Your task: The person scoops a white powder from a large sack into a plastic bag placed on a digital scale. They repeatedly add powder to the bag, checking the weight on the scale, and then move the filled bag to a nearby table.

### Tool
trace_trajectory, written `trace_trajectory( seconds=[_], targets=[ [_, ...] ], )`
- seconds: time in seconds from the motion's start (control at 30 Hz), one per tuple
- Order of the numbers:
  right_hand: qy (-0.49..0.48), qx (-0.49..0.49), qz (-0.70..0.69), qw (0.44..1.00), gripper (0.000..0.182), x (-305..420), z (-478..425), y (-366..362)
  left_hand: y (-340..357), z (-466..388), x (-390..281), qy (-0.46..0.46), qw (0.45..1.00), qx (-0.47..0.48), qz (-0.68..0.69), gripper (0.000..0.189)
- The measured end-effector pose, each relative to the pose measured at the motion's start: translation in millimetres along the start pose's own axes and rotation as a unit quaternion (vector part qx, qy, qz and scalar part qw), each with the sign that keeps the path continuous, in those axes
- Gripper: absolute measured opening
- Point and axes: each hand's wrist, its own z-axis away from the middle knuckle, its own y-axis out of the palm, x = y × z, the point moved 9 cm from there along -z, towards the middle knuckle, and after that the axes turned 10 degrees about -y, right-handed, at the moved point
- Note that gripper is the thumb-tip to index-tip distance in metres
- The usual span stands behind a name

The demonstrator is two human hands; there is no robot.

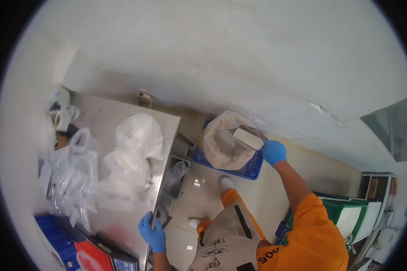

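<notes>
My right hand (274,152), in a blue glove, is closed on the handle end of a metal scoop (248,138), which is over the mouth of an open sack (220,159). The sack stands in a blue plastic crate (251,171) on the floor by the wall. What lies in the scoop and the sack is hard to make out. My left hand (153,233), also gloved in blue, rests on the edge of a stainless steel table (103,110). On that table are filled clear plastic bags (139,139), whose contents look white.
Clear plastic carrier bags (74,169) lie at the table's far left. A red object (91,255) and a digital scale (123,265) are at the near left, beside a blue container (56,237). Green crates (339,210) stand behind my right arm. A grey bin (176,178) sits beside the table.
</notes>
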Motion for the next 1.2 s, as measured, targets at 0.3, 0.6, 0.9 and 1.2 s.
trace_trajectory(
  seconds=[0.3, 0.6, 0.9, 1.2],
  targets=[
    [0.036, 0.233, -0.051, 0.97, 0.035, 14.7, -183.8, 373.1, 50.8, -62.4, -58.9, 0.074, 0.978, -0.108, -0.161, 0.043],
    [0.122, 0.206, -0.167, 0.957, 0.036, 13.2, -168.2, 479.3, 64.0, -48.4, -37.3, 0.049, 0.979, -0.061, -0.188, 0.051],
    [-0.033, 0.079, -0.048, 0.995, 0.033, 33.2, -228.6, 466.6, 67.9, -60.4, -38.4, 0.019, 0.987, -0.06, -0.15, 0.04],
    [0.095, 0.031, -0.155, 0.983, 0.028, 11.8, -259.7, 377.3, 67.3, -64.1, -59.9, 0.045, 0.978, -0.112, -0.171, 0.041]
  ],
)
